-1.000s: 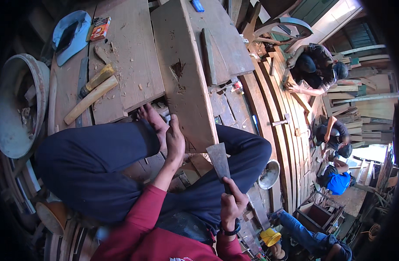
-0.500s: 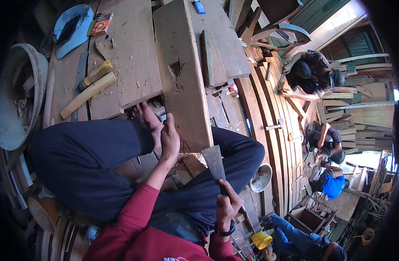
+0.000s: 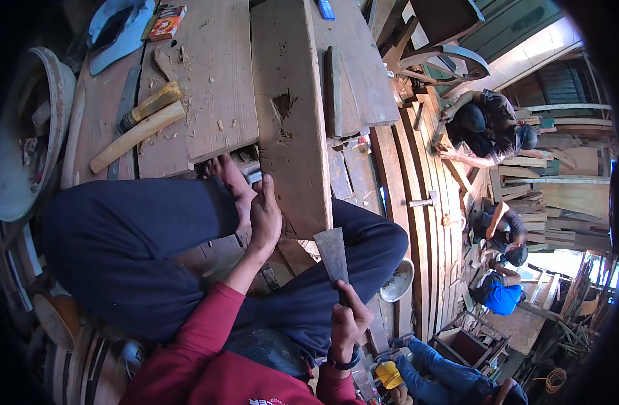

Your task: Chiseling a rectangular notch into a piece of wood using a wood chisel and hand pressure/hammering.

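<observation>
My left hand [image 3: 263,219] grips the lower left edge of a long, worn wooden plank [image 3: 289,169] with a gouged hole. My right hand [image 3: 348,317] is closed round the handle of a wide, flat chisel [image 3: 330,250], whose blade points up at the plank's lower end, just below it. Whether blade and wood touch I cannot tell. My bare foot [image 3: 232,179] rests under the boards beside my left hand. Left of the plank, a wooden-handled tool [image 3: 151,104] and a pale wooden stick [image 3: 137,135] lie among shavings on the bench boards [image 3: 215,67].
A basin [image 3: 22,121], a cap with a phone [image 3: 120,20], a small box [image 3: 168,23] and a blue item [image 3: 325,9] surround the work. To the right are long timbers [image 3: 417,175], a hatchet [image 3: 424,201], a bowl [image 3: 397,287], a yellow container [image 3: 388,374] and several co-workers [image 3: 485,128].
The view has shifted slightly. My chisel sits a little lower relative to the plank's end than one second ago, still in my right hand. My left hand keeps its hold.
</observation>
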